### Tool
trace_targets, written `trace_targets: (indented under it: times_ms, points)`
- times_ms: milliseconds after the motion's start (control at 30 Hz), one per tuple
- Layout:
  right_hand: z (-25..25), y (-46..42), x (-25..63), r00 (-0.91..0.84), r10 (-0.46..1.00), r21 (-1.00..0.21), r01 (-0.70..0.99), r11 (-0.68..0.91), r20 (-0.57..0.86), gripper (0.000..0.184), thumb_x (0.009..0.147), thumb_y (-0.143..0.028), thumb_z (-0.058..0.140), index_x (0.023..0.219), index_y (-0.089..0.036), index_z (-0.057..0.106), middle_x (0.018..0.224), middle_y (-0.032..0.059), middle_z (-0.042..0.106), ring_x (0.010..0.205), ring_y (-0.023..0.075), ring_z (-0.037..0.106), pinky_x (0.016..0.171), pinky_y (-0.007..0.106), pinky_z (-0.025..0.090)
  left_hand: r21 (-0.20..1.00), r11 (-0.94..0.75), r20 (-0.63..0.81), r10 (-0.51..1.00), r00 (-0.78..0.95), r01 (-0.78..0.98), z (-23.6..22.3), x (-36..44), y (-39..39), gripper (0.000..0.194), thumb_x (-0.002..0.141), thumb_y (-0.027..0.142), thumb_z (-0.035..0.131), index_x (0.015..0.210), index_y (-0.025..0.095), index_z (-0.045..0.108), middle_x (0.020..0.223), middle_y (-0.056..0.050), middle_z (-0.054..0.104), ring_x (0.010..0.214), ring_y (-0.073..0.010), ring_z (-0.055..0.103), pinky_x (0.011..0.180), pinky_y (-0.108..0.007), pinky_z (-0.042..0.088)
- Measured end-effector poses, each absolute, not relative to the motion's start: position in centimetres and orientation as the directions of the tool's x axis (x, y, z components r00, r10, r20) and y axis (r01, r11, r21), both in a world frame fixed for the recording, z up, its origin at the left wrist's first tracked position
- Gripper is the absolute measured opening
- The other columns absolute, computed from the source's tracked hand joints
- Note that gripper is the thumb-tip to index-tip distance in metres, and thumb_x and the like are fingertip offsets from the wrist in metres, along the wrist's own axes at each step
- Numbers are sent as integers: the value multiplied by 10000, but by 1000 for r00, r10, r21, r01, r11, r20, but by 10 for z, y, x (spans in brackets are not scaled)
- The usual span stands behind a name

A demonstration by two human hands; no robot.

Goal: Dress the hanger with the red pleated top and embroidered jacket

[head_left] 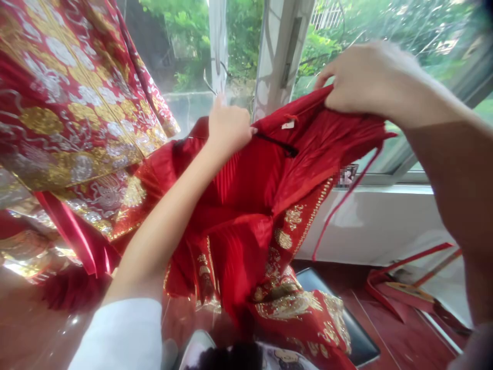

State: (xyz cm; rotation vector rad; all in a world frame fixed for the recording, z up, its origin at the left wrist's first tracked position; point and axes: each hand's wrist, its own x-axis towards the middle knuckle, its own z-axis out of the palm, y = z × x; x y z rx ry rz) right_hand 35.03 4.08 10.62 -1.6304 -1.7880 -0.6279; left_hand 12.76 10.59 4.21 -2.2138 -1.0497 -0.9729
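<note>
A red garment with gold embroidery (pixel 239 174) hangs spread between my hands, its plain red lining turned toward me. My left hand (pixel 231 126) is closed at the top, around a black hanger (pixel 279 145) whose one arm shows inside the garment. A thin metal hook (pixel 209 83) sticks up behind that hand. With bent fingers my right hand (pixel 365 79) grips the garment's upper right edge and holds it up. A small white label (pixel 288 124) sits inside this edge, and a thin red cord (pixel 342 205) dangles from the right side.
Another red garment with gold and silver embroidery (pixel 84 113) hangs at the left. Behind are windows (pixel 239 51) above a white wall (pixel 365 221). A dark flat panel (pixel 346 324) and a red-handled item (pixel 408 288) lie on the reddish tiled floor (pixel 370 313).
</note>
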Motion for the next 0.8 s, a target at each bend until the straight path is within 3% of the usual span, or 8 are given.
trace_targets:
  times_ms: [33,100,233,300,367,500,633,800]
  points:
    - [101,22,338,-6,698,-3,1000,13,717,312,735,-330,690,924,-94,768,969,145,721,998,388,647,684,436,436,-110,-561,781,462,421,820,41,132,105,239,810,404,634,631,256,687,681,-64,679,778,-293,638,976,-622,350]
    - [78,-15,309,33,776,147,976,-162,630,357,728,-137,692,1083,-102,720,893,179,709,921,392,676,669,467,493,-87,-545,800,461,384,834,39,137,103,231,828,387,608,655,259,692,708,-71,684,782,-293,634,986,-620,339]
    - [0,-47,261,-136,846,215,976,26,516,438,744,-66,630,1181,-28,636,650,91,651,627,227,664,496,313,498,-142,-566,810,405,425,812,36,134,98,233,850,377,554,706,273,705,743,-74,688,821,-288,623,1063,-594,287]
    - [-29,-39,255,-255,825,156,966,204,504,481,800,-134,638,1271,-49,590,689,96,679,614,216,662,513,297,490,-166,-574,798,400,451,802,35,127,98,225,844,375,550,741,262,716,769,-87,690,851,-292,621,1096,-580,258]
    - [-39,-19,266,-265,778,-6,945,327,569,422,880,-262,598,1273,-108,604,741,101,704,637,217,667,588,322,506,-169,-584,797,392,459,794,33,122,100,220,839,375,549,783,254,723,799,-96,692,887,-296,619,1113,-571,244]
    - [-33,40,320,9,559,-289,863,414,829,285,922,-289,484,1079,-178,695,887,87,715,790,207,655,768,370,503,-165,-598,814,366,450,784,30,120,105,203,838,394,555,835,277,721,827,-80,696,922,-292,617,1116,-558,264]
    - [-48,89,352,-62,593,-373,725,579,803,258,878,-335,536,1036,-181,671,992,80,705,855,196,631,785,354,498,-134,-576,797,421,433,806,29,121,105,209,840,395,557,841,267,722,874,-88,696,957,-311,619,1105,-575,270]
    - [-71,90,346,-27,583,-258,879,400,812,314,942,-405,454,1050,-176,640,934,93,673,808,216,602,721,333,436,-176,-577,772,422,476,797,32,119,102,250,855,412,524,839,270,729,856,-97,693,953,-314,615,1102,-593,258]
